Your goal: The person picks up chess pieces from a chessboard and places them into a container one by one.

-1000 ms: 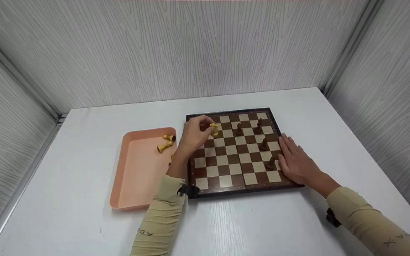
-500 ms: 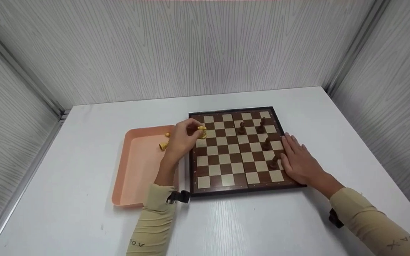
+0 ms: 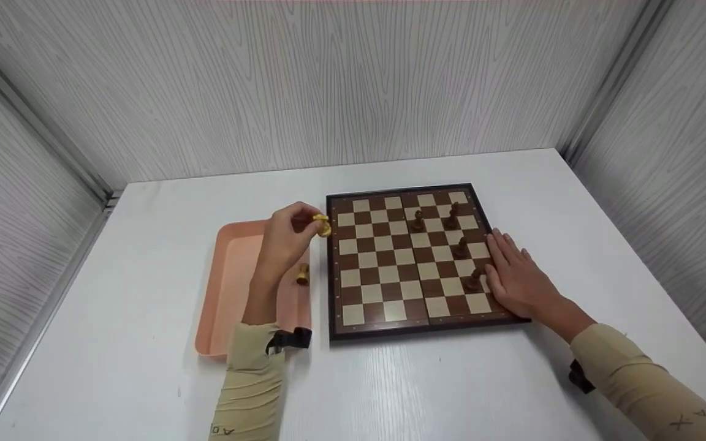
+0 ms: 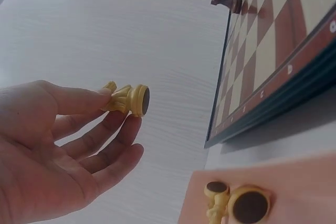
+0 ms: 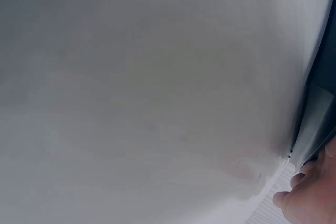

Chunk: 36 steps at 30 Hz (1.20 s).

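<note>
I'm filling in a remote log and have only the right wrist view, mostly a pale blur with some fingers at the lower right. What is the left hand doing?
Observer: In the head view and the left wrist view, the left hand pinches a yellow chess piece between thumb and fingers.
Operator: Thanks. What can't I see on the playing surface?
Observer: On the right half of the chessboard, the head view shows four dark chess pieces standing.
Operator: And past its left edge?
Observer: A peach tray sits there on the table, and the left wrist view shows two more yellow pieces in it.
</note>
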Motion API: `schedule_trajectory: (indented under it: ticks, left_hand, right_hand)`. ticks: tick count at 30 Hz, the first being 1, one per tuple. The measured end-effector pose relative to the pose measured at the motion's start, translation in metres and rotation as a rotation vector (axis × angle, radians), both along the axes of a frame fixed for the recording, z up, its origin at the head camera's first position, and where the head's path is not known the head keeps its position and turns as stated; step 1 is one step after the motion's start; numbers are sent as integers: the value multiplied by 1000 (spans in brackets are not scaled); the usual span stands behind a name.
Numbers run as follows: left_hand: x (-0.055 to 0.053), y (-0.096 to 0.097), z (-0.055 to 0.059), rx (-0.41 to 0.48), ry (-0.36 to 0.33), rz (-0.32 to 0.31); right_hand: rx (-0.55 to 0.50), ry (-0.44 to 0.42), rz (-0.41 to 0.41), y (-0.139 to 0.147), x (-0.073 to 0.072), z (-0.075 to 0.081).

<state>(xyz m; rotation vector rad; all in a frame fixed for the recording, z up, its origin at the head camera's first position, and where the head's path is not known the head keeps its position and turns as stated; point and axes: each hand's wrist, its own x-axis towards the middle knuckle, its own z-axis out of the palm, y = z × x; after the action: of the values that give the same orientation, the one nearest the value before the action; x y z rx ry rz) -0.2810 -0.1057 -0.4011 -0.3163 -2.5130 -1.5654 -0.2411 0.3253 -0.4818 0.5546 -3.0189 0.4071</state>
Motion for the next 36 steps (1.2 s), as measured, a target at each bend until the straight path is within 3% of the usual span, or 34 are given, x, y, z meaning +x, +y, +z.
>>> schedule_trajectory:
  ticks: [14,21,27,36]
  left_hand:
    - [-3,-44,0,22,36,50]
    - [-3,-60,-6,21,31,83]
    - [-5,-72,-13,-51,-25,153]
    - [-6,-86,-20,-72,-88,216]
  right_hand:
    - [-4,0,-7,1,-1,0]
    - [-8,-7,-10,1,-1,-1]
    - [-5,-15,-12,0,1,-2]
    - [-3,-17,-11,0,0,0]
